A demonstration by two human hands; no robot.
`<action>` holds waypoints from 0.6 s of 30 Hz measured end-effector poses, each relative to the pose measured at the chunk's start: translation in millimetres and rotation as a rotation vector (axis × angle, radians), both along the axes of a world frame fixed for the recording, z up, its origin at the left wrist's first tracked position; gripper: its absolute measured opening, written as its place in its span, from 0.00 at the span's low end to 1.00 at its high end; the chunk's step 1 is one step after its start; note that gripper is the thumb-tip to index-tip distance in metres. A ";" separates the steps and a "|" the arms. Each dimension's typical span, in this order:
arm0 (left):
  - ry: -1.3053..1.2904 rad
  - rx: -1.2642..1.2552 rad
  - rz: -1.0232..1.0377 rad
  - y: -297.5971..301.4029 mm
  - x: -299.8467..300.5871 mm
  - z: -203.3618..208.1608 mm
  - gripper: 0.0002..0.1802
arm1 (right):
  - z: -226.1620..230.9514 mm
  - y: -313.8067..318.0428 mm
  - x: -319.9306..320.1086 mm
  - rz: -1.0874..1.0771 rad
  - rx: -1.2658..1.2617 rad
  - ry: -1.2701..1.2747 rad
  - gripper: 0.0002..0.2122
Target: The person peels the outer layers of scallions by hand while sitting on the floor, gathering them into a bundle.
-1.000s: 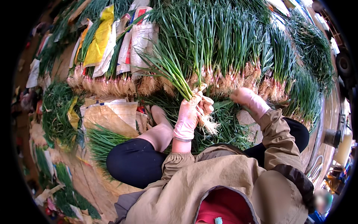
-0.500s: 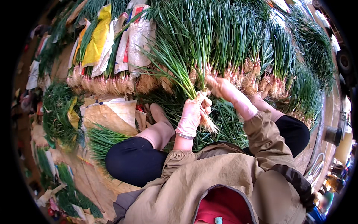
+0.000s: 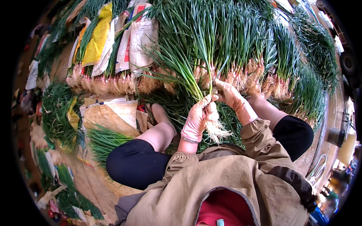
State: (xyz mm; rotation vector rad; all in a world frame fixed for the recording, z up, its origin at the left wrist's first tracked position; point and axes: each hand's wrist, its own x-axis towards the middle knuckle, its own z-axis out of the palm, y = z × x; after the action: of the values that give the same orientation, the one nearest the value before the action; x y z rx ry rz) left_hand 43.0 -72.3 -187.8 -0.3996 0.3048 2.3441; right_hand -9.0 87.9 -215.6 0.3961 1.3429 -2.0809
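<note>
My left hand [image 3: 199, 116], in a pale pink glove, is closed around a bunch of green garlic [image 3: 184, 73]. The leaves fan up and to the left, and the pale stringy roots [image 3: 217, 130] hang below the fist. Close beside it, my gloved right hand [image 3: 229, 94] has its fingers bent at the lower end of a green garlic stalk [image 3: 210, 73] that stands upright by the bunch. Its fingertips are partly hidden. Just beyond both hands stands a dense row of green garlic [image 3: 233, 41] with pinkish stem bases and tan roots toward me.
Loose green leaves [image 3: 230, 122] lie between my bare legs. Brown paper and sacking [image 3: 109, 116] sit at the left, above more green stalks [image 3: 105, 141]. Bundles wrapped in yellow sacking [image 3: 98, 39] and white sacking [image 3: 143, 45] stand far left. A wheel [image 3: 347, 62] shows at the right edge.
My right hand has drawn back from the row toward my left hand, with a stalk at its fingers. The roots under my left fist have swung slightly right.
</note>
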 end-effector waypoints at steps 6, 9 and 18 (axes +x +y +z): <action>-0.082 -0.185 -0.029 10.8 -2.0 6.3 0.17 | 13.9 -18.1 -3.4 -0.256 -0.279 -0.110 0.11; -0.040 -0.069 -0.018 5.8 -0.4 1.2 0.16 | 5.9 -21.3 -9.3 -0.270 -0.003 -0.061 0.09; 0.125 0.076 0.070 2.5 4.9 42.6 0.14 | -35.4 21.4 -9.8 -0.078 1.211 0.384 0.13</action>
State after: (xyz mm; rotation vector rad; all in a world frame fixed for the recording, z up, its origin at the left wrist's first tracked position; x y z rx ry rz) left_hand 47.9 -69.8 -145.2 -0.2305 0.2635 2.4456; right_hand -18.8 109.3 -251.0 0.5312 2.7644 -1.1737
